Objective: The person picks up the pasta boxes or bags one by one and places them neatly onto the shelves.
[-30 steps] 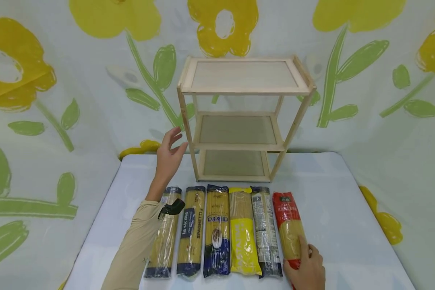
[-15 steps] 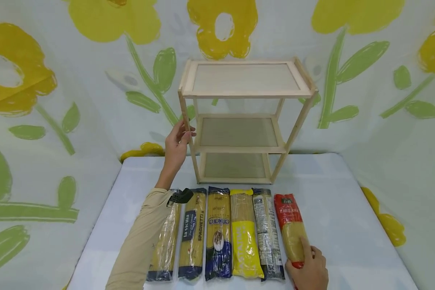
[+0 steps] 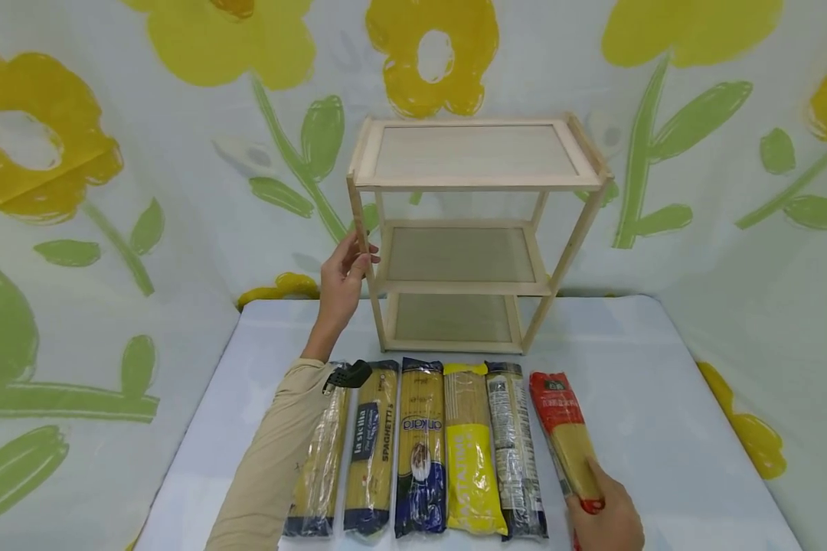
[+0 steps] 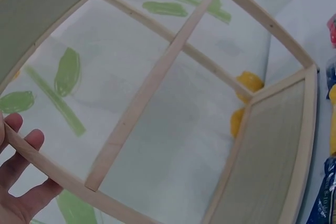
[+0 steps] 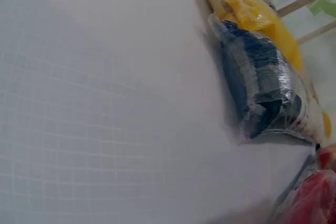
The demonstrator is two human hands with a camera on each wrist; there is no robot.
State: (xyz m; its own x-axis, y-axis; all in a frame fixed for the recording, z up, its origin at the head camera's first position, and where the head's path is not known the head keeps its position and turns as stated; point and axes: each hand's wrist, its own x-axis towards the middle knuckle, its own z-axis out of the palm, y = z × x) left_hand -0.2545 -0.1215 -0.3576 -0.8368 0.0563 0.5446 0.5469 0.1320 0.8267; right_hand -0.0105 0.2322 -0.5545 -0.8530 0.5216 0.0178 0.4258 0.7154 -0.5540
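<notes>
Six spaghetti packets lie in a row before one three-tier pale wooden rack [image 3: 472, 229]. Left hand [image 3: 344, 277] fingers grip its front post; right hand [image 3: 609, 520] fingers clasp the red-topped spaghetti packet [image 3: 565, 436].

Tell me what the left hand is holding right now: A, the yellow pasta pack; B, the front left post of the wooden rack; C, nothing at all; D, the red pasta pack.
B: the left hand has its fingers curled round the front left post of the rack, while the red pack lies under the right hand.
</notes>
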